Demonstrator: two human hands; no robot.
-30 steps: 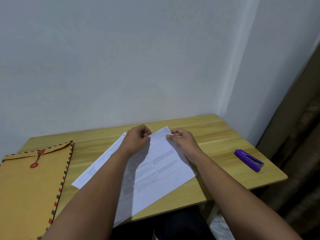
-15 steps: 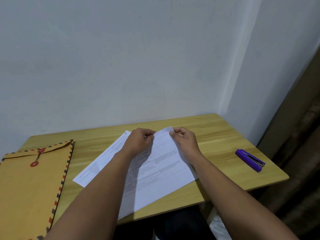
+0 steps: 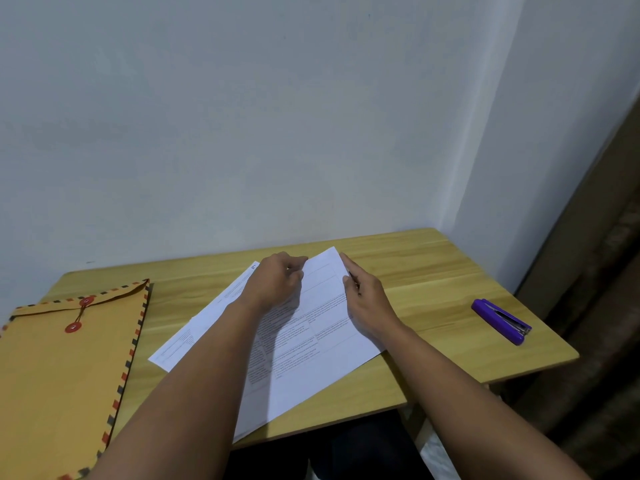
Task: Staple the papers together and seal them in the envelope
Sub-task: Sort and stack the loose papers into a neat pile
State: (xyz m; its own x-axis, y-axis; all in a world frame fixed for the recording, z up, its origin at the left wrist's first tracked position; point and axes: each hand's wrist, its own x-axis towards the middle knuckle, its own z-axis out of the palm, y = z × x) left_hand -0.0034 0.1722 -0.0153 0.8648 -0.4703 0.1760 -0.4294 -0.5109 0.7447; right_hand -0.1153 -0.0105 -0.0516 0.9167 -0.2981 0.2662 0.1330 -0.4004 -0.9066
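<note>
On the middle of the pale wooden table (image 3: pixel 433 271) your printed papers (image 3: pixel 311 348) lie flat and fanned, their long axis running from the near edge diagonally away toward the far right; the lower sheet pokes out to the left. Your left hand (image 3: pixel 273 285) rests on the far end of the sheets with its fingers curled and its fingertips at the top sheet's far edge, though you cannot tell whether they pinch it. Your right hand (image 3: pixel 367 299) lies along the right edge, fingers straight and pressed together, tips near the far corner. Well apart on the left lies the tan paper envelope (image 3: pixel 59 375), flat, striped along its border, its flap toward the far side and tied by string between two red discs. Off to the right sits the smooth purple stapler (image 3: pixel 502 321), long axis angled near-right
</note>
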